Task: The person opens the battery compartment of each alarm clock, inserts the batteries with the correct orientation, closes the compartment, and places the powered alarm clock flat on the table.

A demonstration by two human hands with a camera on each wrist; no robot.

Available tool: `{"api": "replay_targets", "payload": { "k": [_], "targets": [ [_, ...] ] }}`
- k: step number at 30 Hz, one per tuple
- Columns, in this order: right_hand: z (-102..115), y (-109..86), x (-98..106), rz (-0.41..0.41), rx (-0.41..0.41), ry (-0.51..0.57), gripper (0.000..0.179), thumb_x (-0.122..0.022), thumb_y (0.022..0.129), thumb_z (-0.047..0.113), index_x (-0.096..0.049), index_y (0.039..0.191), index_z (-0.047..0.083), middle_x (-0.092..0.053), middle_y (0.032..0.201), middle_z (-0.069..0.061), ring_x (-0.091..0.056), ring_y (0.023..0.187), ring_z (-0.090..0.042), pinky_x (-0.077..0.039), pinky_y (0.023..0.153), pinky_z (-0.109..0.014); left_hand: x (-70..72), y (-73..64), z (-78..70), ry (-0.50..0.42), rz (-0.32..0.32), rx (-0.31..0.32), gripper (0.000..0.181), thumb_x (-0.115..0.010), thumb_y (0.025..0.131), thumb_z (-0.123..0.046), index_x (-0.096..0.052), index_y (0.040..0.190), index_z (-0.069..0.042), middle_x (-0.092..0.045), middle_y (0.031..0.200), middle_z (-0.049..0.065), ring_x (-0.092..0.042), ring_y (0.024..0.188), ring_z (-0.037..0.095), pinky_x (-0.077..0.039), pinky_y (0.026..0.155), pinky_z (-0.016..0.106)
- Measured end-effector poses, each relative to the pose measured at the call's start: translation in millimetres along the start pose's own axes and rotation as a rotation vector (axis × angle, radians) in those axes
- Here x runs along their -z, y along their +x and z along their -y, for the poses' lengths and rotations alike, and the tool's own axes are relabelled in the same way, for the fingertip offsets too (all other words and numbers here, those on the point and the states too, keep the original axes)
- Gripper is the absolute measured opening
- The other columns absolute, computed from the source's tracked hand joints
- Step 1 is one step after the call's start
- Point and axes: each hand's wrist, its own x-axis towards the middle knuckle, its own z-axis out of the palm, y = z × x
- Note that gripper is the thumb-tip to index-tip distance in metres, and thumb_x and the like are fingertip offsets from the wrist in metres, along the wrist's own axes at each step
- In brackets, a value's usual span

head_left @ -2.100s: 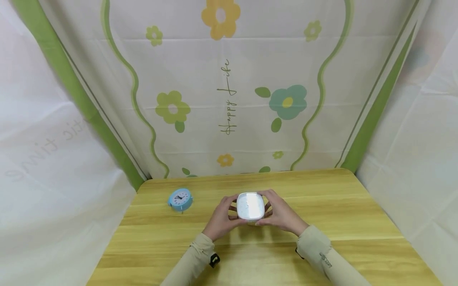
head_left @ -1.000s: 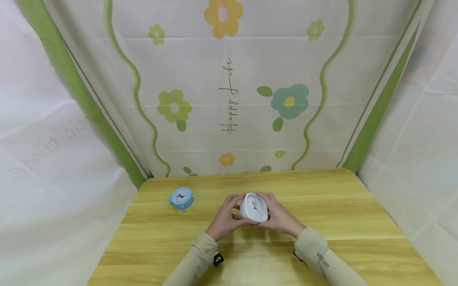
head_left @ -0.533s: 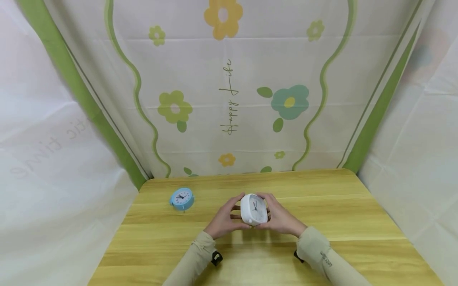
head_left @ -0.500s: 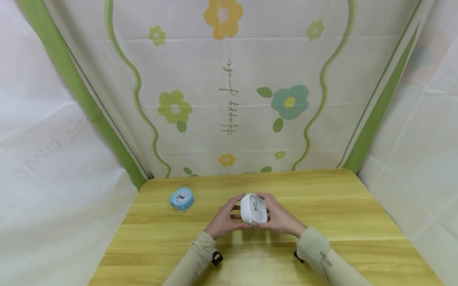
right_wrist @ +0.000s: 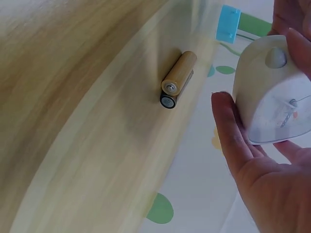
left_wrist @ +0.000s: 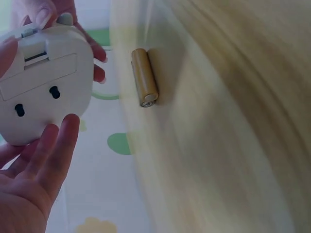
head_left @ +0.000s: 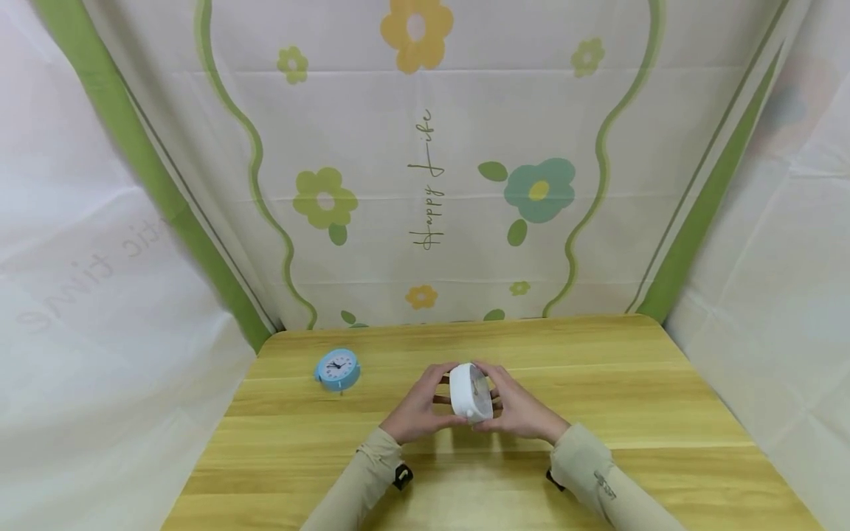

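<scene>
Left hand (head_left: 423,407) and right hand (head_left: 526,407): fingers pinch white clock (head_left: 461,394). Two batteries (left_wrist: 145,75) lie on table (head_left: 285,442). Blue clock (head_left: 338,369) sits well apart.

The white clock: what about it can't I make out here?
Time shown: head view, the white clock is small and turned aside; right wrist view, the picture's right edge cuts its face.
Inside: left wrist view, hidden behind the back panel.
</scene>
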Motion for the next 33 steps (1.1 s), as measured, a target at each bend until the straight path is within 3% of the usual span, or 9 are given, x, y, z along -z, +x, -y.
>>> {"api": "replay_targets", "payload": {
  "k": [6,11,17,22,27,33],
  "targets": [
    [1,-1.8,1,-0.008,0.025,-0.074,0.109,-0.092,0.08,0.034,-0.024,0.162,0.01,-0.044,0.147,-0.017,-0.056,0.125,-0.038,-0.058,0.097,-0.057,-0.6,1.6,-6.9,0.063,0.02,0.016,0.088,-0.083,0.089,-0.021,-0.031,0.16,-0.015,-0.041,0.149,0.008,-0.049,0.135,0.028,-0.058,0.105,0.04],
    [5,-4.0,3,-0.02,0.022,-0.105,0.104,-0.093,0.078,0.029,-0.029,0.158,0.01,-0.045,0.149,-0.015,-0.056,0.127,-0.038,-0.055,0.102,-0.06,-3.9,2.4,-5.8,0.11,0.011,0.026,0.09,-0.084,0.088,-0.026,-0.032,0.16,-0.015,-0.043,0.149,0.007,-0.05,0.135,0.025,-0.057,0.106,0.039],
    [6,-4.9,2,-0.022,0.026,-0.107,0.104,-0.093,0.077,0.024,-0.029,0.158,0.008,-0.045,0.15,-0.017,-0.056,0.128,-0.038,-0.054,0.104,-0.061,-6.5,0.0,3.0,0.018,0.004,0.039,0.105,-0.088,0.085,-0.024,-0.02,0.166,-0.021,-0.038,0.157,0.009,-0.051,0.138,0.032,-0.056,0.107,0.037],
    [7,-4.3,2,-0.026,0.016,-0.07,0.108,-0.094,0.077,0.03,-0.027,0.159,0.007,-0.045,0.151,-0.017,-0.055,0.13,-0.038,-0.052,0.106,-0.061,-6.1,-2.1,8.4,-0.033,0.007,0.038,0.113,-0.092,0.08,-0.02,-0.018,0.165,-0.027,-0.035,0.162,0.008,-0.05,0.141,0.033,-0.054,0.11,0.037],
    [8,-1.9,1,-0.022,0.018,-0.038,0.108,-0.093,0.077,0.037,-0.028,0.158,0.007,-0.045,0.153,-0.017,-0.054,0.132,-0.038,-0.052,0.107,-0.06,-8.2,-1.3,12.1,-0.045,-0.006,0.029,0.111,-0.092,0.079,-0.016,-0.021,0.165,-0.023,-0.037,0.161,0.007,-0.053,0.138,0.031,-0.055,0.108,0.032],
    [6,-1.0,0,-0.023,0.01,-0.004,0.107,-0.093,0.077,0.036,-0.029,0.158,0.009,-0.044,0.154,-0.017,-0.054,0.132,-0.039,-0.052,0.107,-0.059,-11.2,-0.1,14.2,-0.055,-0.011,0.029,0.107,-0.088,0.083,-0.008,-0.02,0.165,-0.016,-0.037,0.161,0.008,-0.055,0.137,0.031,-0.055,0.106,0.027]
  ]
}}
